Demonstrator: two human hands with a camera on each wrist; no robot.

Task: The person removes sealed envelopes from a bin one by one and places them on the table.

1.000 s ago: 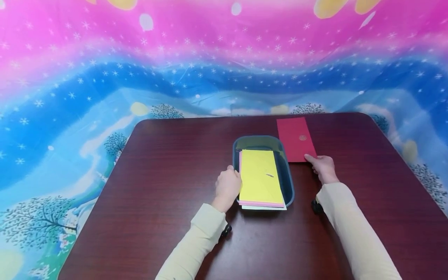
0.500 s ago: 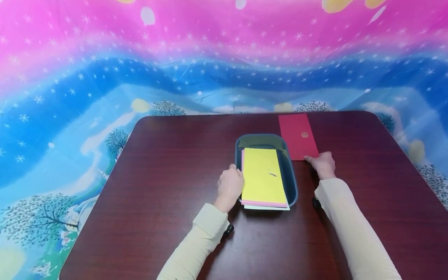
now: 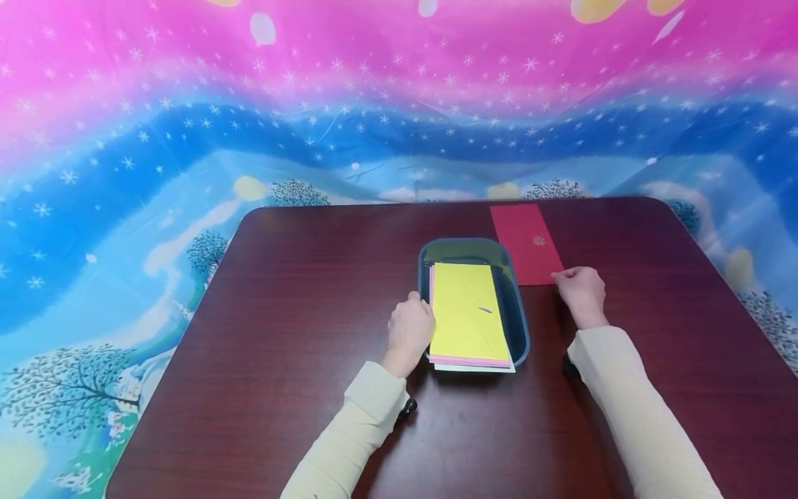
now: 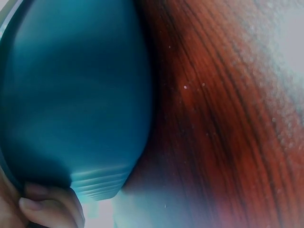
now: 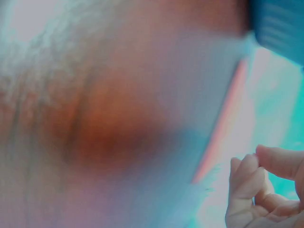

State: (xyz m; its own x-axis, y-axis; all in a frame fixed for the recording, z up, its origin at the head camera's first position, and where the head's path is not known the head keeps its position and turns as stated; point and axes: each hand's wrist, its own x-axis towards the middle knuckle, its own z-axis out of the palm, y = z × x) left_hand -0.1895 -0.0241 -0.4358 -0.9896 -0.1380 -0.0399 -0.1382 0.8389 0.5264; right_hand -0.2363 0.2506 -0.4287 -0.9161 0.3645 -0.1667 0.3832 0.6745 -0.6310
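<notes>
My left hand (image 3: 410,334) grips the left side of a dark blue-green plastic bin (image 3: 460,247). Its curled fingers (image 4: 50,206) show against the bin's end in the left wrist view. Inside the bin leans a stack of paper envelopes, with a yellow envelope (image 3: 464,308) on top and pink and white edges beneath. A red envelope (image 3: 530,239) with a small gold emblem lies on the table to the bin's right, partly behind it. My right hand (image 3: 581,294) is by its near right corner. In the right wrist view, these bent fingers appear apart from the envelope's red edge.
The dark brown wooden table (image 3: 299,291) has rounded far corners. A pink and blue snowflake-patterned cloth (image 3: 374,90) hangs behind and beside it. A black strap piece shows under each cuff.
The red envelope has shifted slightly left. My right hand has let go of its corner and drawn a little to the right. The left hand stays on the bin.
</notes>
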